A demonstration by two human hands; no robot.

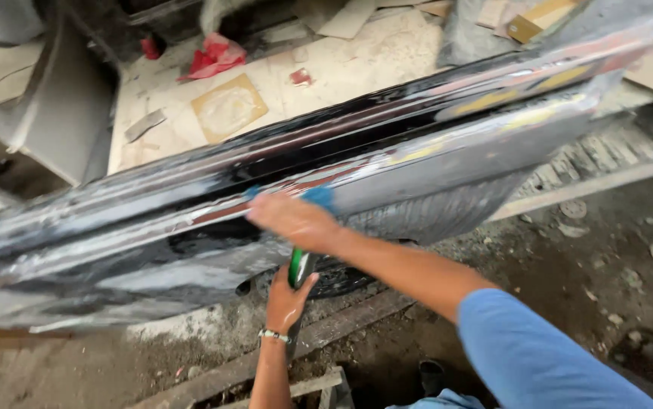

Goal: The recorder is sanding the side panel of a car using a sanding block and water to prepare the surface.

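The right hand (296, 221) presses a small blue pad (319, 197) flat against the long black, patchy grey sanded car panel (432, 151) at the centre of the frame. Just below, the left hand (287, 299) closes around a green and white bottle (298, 266). A red cloth (216, 54) lies on the floor, upper left.

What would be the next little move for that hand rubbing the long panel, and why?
Probably slide the right hand with its blue pad further along the long panel: dull grey patches lie on both sides of it, and the left hand holds a green-and-black object just below.
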